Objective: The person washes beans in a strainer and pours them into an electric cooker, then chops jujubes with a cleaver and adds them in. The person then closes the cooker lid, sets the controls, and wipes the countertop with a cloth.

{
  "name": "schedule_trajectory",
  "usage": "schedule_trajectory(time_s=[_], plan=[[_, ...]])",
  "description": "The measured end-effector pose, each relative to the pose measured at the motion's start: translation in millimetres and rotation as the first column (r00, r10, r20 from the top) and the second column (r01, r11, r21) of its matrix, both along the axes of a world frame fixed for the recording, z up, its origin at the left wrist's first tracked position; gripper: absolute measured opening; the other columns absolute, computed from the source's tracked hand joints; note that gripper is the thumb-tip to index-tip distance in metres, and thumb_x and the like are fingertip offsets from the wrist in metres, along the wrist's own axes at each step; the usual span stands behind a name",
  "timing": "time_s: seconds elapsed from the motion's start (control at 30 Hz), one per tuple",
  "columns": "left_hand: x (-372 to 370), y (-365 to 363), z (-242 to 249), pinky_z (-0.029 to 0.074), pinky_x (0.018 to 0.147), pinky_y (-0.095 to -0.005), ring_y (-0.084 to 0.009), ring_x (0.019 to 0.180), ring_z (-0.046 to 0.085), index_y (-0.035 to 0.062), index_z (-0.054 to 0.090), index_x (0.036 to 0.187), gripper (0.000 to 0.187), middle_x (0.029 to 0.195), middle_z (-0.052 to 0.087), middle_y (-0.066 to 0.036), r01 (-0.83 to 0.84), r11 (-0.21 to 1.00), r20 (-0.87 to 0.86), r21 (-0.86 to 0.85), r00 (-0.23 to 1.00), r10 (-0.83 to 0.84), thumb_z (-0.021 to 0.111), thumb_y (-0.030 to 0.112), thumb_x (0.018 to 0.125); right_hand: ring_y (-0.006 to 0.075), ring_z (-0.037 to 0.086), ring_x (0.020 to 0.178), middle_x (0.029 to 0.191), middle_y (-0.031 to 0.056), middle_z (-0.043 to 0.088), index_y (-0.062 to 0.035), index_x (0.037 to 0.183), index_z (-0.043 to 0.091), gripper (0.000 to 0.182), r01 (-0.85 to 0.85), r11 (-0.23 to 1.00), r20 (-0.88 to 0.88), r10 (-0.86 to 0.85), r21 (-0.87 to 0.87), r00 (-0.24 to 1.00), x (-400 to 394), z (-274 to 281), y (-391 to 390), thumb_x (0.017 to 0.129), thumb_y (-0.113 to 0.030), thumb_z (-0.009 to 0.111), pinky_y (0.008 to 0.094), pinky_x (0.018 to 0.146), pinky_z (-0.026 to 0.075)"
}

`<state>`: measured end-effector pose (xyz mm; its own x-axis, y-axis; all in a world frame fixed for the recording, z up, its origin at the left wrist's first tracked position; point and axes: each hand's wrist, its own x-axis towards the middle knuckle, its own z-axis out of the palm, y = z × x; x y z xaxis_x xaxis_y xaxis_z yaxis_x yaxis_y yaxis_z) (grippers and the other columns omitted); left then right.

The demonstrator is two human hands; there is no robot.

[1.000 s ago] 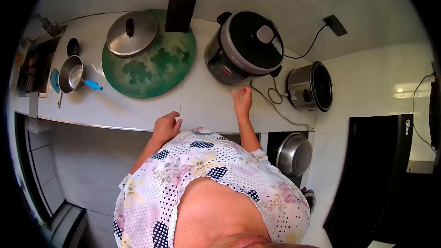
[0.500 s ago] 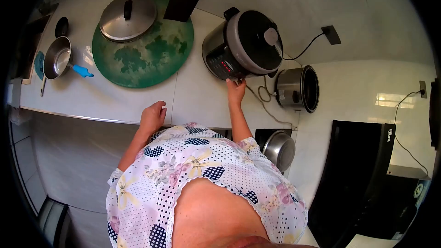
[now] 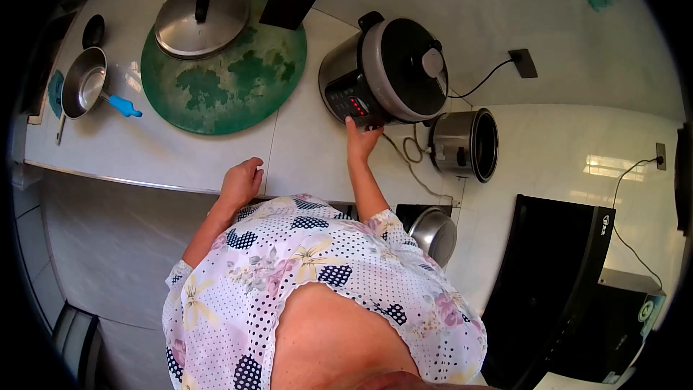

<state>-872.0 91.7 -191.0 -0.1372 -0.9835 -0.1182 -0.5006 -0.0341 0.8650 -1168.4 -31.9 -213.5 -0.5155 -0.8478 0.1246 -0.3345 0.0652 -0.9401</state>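
Right fingers (image 3: 351, 127): yours spread a little, one tip at the front of the cooker (image 3: 386, 76)
Left fingers (image 3: 251, 164): yours bend; I can't tell how tightly
Cooking pot: round, shiny metal, black lid (image 3: 411, 65), on your desk (image 3: 307, 137)
Board (image 3: 224, 112): flat, round, patchy green

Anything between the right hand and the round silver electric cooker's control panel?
Nothing visible. The bare right hand is at the lower edge of the black control panel with red lights, on the round silver electric cooker. The thin brownish cord lies to the right, not across its path.
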Motion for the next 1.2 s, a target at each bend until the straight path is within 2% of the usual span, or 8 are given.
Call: schedule_trajectory(time_s=[0.3, 0.5, 0.7, 0.8, 0.93, 1.0, 1.1, 1.2], plan=[[-0.7, 1.3, -0.4, 0.049, 0.064, -0.0443, -0.0374, 0.072, 0.062, 0.0027, 0.061, 0.098, 0.018, 0.081, 0.064, -0.02, -0.001, 1.0, 0.016, 0.006, 1.0, 0.001, 0.059, 0.01, 0.081, 0.0382, 0.033, 0.128, 0.136, 0.0292, 0.03, 0.0114, 0.136, 0.015, 0.096, 0.097, 0.99, -0.167, -0.079, 0.105, 0.983, 3.7, 1.0, -3.8, 0.069, -0.018, 0.077, 0.0399, 0.109, 0.025], [3.2, 6.4, 0.2, 0.049, 0.064, -0.0447, -0.0373, 0.073, 0.062, 0.003, 0.061, 0.098, 0.018, 0.081, 0.064, -0.02, -0.015, 1.0, 0.051, 0.0, 0.999, 0.015, 0.058, 0.01, 0.082, 0.0385, 0.035, 0.126, 0.135, 0.0289, 0.031, 0.0107, 0.137, 0.015, 0.095, 0.148, 0.986, -0.243, -0.125, 0.079, 0.962, 11.8, 4.9, -1.6, 0.07, -0.019, 0.077, 0.0404, 0.107, 0.027], [13.6, 17.0, 0.1, 0.049, 0.067, -0.0448, -0.0373, 0.075, 0.062, 0.003, 0.061, 0.099, 0.018, 0.083, 0.064, -0.02, -0.007, 1.0, 0.108, 0.007, 0.994, 0.006, 0.058, 0.011, 0.082, 0.0346, 0.042, 0.122, 0.134, 0.028, 0.034, 0.0092, 0.137, 0.016, 0.09, 0.051, 0.997, -0.133, -0.044, 0.051, 0.99, 3.9, 8.8, 5.7, 0.073, -0.017, 0.073, 0.0384, 0.105, 0.03], [15.3, 19.0, 2.2, 0.049, 0.067, -0.0445, -0.037, 0.075, 0.062, 0.0023, 0.06, 0.098, 0.018, 0.086, 0.064, -0.019, -0.037, 0.999, 0.104, -0.031, 0.994, 0.041, 0.058, 0.008, 0.081, 0.0282, 0.054, 0.108, 0.121, 0.0213, 0.052, 0.0048, 0.13, 0.038, 0.061, 0.065, 0.998, -0.004, -0.065, 0.028, 0.998, -6.4, 7.2, 20.1, 0.08, -0.015, 0.067, 0.0353, 0.097, 0.039], [10.9, 22.5, 3.0, 0.049, 0.07, -0.0429, -0.0358, 0.08, 0.061, 0.0012, 0.06, 0.097, 0.02, 0.091, 0.061, -0.018, -0.141, 0.987, 0.062, -0.073, 0.987, 0.146, 0.059, 0.001, 0.077, 0.0156, 0.06, 0.091, 0.1, 0.0096, 0.061, 0.0009, 0.106, 0.056, 0.022, -0.003, 0.991, 0.118, -0.013, 0.137, 0.993, -44.0, -8.4, 33.8, 0.09, -0.013, 0.057, 0.0259, 0.081, 0.046], [5.9, 25.9, 6.5, 0.049, 0.072, -0.0417, -0.0352, 0.083, 0.06, 0.0008, 0.059, 0.097, 0.022, 0.092, 0.059, -0.018, -0.162, 0.98, 0.052, -0.117, 0.984, 0.169, 0.058, -0.002, 0.075, 0.0118, 0.06, 0.083, 0.09, 0.0056, 0.064, 0.0007, 0.095, 0.06, 0.016, 0.002, 0.992, 0.201, -0.028, 0.127, 0.979, -47.2, 6.3, 40.6, 0.092, -0.014, 0.054, 0.0238, 0.075, 0.046], [-6.7, 35.0, 1.7, 0.048, 0.074, -0.0404, -0.0346, 0.087, 0.058, 0.0006, 0.059, 0.098, 0.025, 0.094, 0.058, -0.018, -0.172, 0.976, 0.072, -0.136, 0.981, 0.183, 0.056, -0.005, 0.074, 0.0099, 0.059, 0.078, 0.084, 0.0038, 0.064, -0.0014, 0.09, 0.061, 0.013, 0.027, 0.98, 0.149, -0.058, 0.197, 0.987, -61.2, 19.0, 46.0, 0.09, -0.014, 0.058, 0.023, 0.071, 0.045], [-23.6, 46.3, -8.7, 0.049, 0.073, -0.0397, -0.0343, 0.086, 0.059, 0.0013, 0.06, 0.097, 0.024, 0.092, 0.059, -0.017, -0.171, 0.976, 0.065, -0.134, 0.981, 0.181, 0.057, -0.004, 0.074, 0.0131, 0.06, 0.088, 0.093, 0.0062, 0.063, -0.0014, 0.098, 0.06, 0.016, 0.006, 0.995, 0.133, -0.019, 0.096, 0.991, -65.8, 21.6, 46.1, 0.086, -0.011, 0.063, 0.0247, 0.076, 0.046]])
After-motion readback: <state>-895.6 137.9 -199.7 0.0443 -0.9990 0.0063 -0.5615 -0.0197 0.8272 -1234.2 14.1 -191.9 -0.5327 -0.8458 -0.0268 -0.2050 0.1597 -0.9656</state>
